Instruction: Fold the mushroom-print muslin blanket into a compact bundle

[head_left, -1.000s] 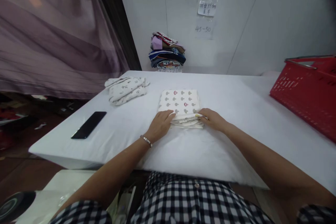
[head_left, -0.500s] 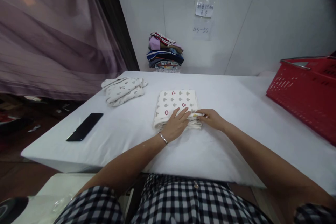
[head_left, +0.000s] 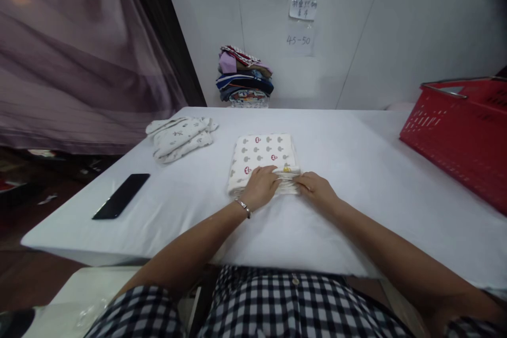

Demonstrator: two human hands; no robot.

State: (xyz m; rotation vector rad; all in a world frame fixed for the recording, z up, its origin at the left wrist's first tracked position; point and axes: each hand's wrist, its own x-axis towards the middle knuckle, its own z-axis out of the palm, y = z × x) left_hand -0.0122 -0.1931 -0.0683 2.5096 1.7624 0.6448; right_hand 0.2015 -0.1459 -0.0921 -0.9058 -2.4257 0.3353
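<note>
A folded white cloth with a grey and red mushroom print (head_left: 262,154) lies in the middle of the white table (head_left: 356,169). My left hand (head_left: 260,186), with a bracelet at the wrist, rests on the cloth's near edge with fingers curled over it. My right hand (head_left: 315,187) touches the cloth's near right corner, fingers pinching the layered edge. Both hands sit close together at the front of the cloth.
A second folded printed cloth (head_left: 177,136) lies at the far left. A black phone (head_left: 121,203) sits near the left edge. A red plastic basket (head_left: 461,129) stands at the right. A stack of folded clothes (head_left: 243,77) stands against the back wall under paper notes (head_left: 302,8).
My left hand moved from the cloth's left near corner toward the middle and curled its fingers on the near edge. The right hand stayed at the near right corner.
</note>
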